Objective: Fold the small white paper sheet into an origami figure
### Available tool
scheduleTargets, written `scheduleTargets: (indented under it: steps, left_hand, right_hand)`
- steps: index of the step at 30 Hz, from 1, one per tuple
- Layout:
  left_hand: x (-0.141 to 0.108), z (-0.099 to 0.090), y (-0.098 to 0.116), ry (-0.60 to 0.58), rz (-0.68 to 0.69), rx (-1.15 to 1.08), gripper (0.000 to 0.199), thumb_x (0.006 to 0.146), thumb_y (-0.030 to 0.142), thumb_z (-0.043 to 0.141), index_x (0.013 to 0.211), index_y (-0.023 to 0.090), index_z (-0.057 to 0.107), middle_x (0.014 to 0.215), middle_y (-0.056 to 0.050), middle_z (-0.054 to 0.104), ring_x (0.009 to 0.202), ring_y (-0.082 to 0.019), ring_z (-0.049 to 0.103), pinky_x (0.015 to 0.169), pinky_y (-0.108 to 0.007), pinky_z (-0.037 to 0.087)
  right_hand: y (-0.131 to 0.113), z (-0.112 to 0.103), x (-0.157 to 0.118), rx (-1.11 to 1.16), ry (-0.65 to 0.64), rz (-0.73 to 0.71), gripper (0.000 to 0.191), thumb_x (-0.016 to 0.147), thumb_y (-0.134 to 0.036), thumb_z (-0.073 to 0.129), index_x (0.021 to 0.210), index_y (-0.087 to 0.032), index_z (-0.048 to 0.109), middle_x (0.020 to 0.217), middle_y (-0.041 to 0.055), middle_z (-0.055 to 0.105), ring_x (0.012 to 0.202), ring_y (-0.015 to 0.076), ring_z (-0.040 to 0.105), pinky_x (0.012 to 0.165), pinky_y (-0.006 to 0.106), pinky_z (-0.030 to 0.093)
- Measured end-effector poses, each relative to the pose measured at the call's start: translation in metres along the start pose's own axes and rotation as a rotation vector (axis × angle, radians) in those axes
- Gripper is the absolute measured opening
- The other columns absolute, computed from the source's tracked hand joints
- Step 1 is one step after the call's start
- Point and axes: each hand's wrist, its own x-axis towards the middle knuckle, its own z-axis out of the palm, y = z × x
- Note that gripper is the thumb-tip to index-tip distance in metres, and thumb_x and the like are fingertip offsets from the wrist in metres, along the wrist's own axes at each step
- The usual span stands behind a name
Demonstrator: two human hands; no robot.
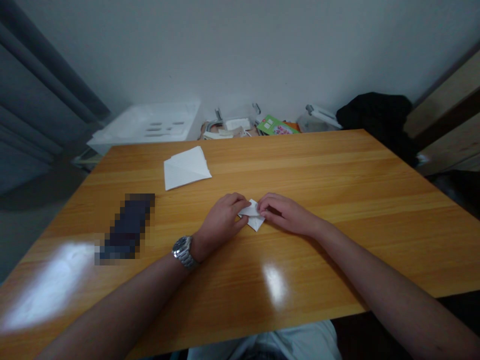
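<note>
Partly hidden — folded paper (256,223) under fingers (243,204).

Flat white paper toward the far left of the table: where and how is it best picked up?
Probably at its pointed right corner, coming in low from the near right and pinching between top and underside. The white paper lies flat on the table, offering only thin edges; that corner juts out, with nothing lying over it.
</note>
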Motion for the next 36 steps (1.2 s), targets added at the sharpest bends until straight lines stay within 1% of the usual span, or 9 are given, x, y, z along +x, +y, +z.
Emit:
scheduleTargets:
  steps: [2, 6, 8, 12, 18, 22, 27, 32, 36]
  left_hand:
    - [0.0, 0.0, -0.001, -0.01, -0.007, 0.013, 0.024, 0.091, 0.02, 0.065, 0.114, 0.017, 0.069, 0.114, -0.009, 0.067, 0.104, -0.024, 0.062, 0.095, -0.038, 0.05]
    - [0.0, -0.001, -0.002, -0.01, -0.001, 0.02, 0.022, 0.092, 0.021, 0.065, 0.113, 0.017, 0.07, 0.112, -0.008, 0.067, 0.102, -0.023, 0.062, 0.093, -0.036, 0.05]
    - [0.0, -0.001, -0.001, -0.005, -0.006, 0.027, 0.02, 0.093, 0.022, 0.065, 0.111, 0.018, 0.071, 0.11, -0.008, 0.067, 0.1, -0.023, 0.062, 0.091, -0.036, 0.05]
    - [0.001, -0.003, 0.0, -0.012, -0.044, 0.042, 0.019, 0.093, 0.022, 0.065, 0.11, 0.018, 0.074, 0.104, -0.008, 0.068, 0.096, -0.022, 0.062, 0.088, -0.035, 0.051]
    - [0.006, -0.007, 0.0, -0.059, -0.103, 0.039, 0.021, 0.099, 0.027, 0.057, 0.105, 0.018, 0.075, 0.101, -0.008, 0.07, 0.093, -0.021, 0.064, 0.085, -0.033, 0.05]
    - [0.008, -0.011, 0.001, -0.098, -0.155, 0.058, 0.026, 0.101, 0.033, 0.053, 0.099, 0.018, 0.074, 0.097, -0.007, 0.071, 0.089, -0.021, 0.065, 0.08, -0.032, 0.049]
    - [0.009, -0.012, 0.003, -0.084, -0.189, 0.003, 0.026, 0.1, 0.035, 0.052, 0.103, 0.019, 0.073, 0.098, -0.007, 0.072, 0.089, -0.02, 0.065, 0.079, -0.031, 0.048]
    - [0.01, -0.018, 0.007, -0.119, -0.265, -0.002, 0.024, 0.097, 0.037, 0.054, 0.091, 0.019, 0.069, 0.087, -0.005, 0.071, 0.073, -0.018, 0.061, 0.063, -0.028, 0.041]
    - [0.012, -0.024, 0.01, -0.174, -0.319, -0.035, 0.023, 0.095, 0.038, 0.055, 0.087, 0.02, 0.067, 0.081, -0.003, 0.07, 0.066, -0.017, 0.059, 0.057, -0.028, 0.033]
  right_hand:
    - [0.001, 0.0, -0.001, -0.011, 0.002, -0.006, 0.008, 0.098, -0.027, 0.059, 0.102, -0.022, 0.062, 0.107, 0.0073, 0.064, 0.1, 0.0202, 0.06, 0.09, 0.034, 0.049]
    - [0.002, 0.0, -0.001, -0.061, 0.008, -0.015, 0.025, 0.091, -0.03, 0.069, 0.114, -0.022, 0.064, 0.113, 0.0088, 0.061, 0.107, 0.0219, 0.058, 0.094, 0.036, 0.049]
    - [0.003, 0.002, 0.0, -0.087, 0.012, -0.009, 0.026, 0.092, -0.028, 0.068, 0.116, -0.021, 0.064, 0.113, 0.009, 0.061, 0.107, 0.0218, 0.058, 0.094, 0.036, 0.049]
    - [0.004, 0.006, 0.002, -0.135, 0.054, 0.014, 0.016, 0.094, -0.02, 0.062, 0.109, -0.02, 0.068, 0.108, 0.0089, 0.061, 0.102, 0.0211, 0.059, 0.091, 0.036, 0.05]
    - [0.005, 0.01, 0.005, -0.172, 0.082, 0.077, 0.009, 0.096, -0.019, 0.06, 0.1, -0.018, 0.067, 0.101, 0.008, 0.063, 0.095, 0.0201, 0.06, 0.083, 0.033, 0.049]
    - [0.003, 0.01, 0.008, -0.182, 0.094, 0.136, 0.008, 0.095, -0.017, 0.06, 0.094, -0.017, 0.067, 0.098, 0.0073, 0.063, 0.091, 0.0192, 0.06, 0.081, 0.032, 0.047]
    - [-0.002, 0.011, 0.012, -0.167, 0.098, 0.201, 0.005, 0.094, -0.017, 0.062, 0.093, -0.017, 0.067, 0.098, 0.0063, 0.06, 0.088, 0.0177, 0.058, 0.078, 0.029, 0.046]
    - [-0.006, 0.01, 0.016, -0.229, 0.083, 0.26, 0.013, 0.095, -0.019, 0.061, 0.082, -0.016, 0.063, 0.093, 0.0057, 0.058, 0.085, 0.0172, 0.056, 0.078, 0.03, 0.043]
    - [-0.008, 0.011, 0.019, -0.263, 0.051, 0.309, 0.015, 0.094, -0.021, 0.061, 0.08, -0.016, 0.061, 0.093, 0.006, 0.058, 0.083, 0.0171, 0.055, 0.076, 0.03, 0.042]
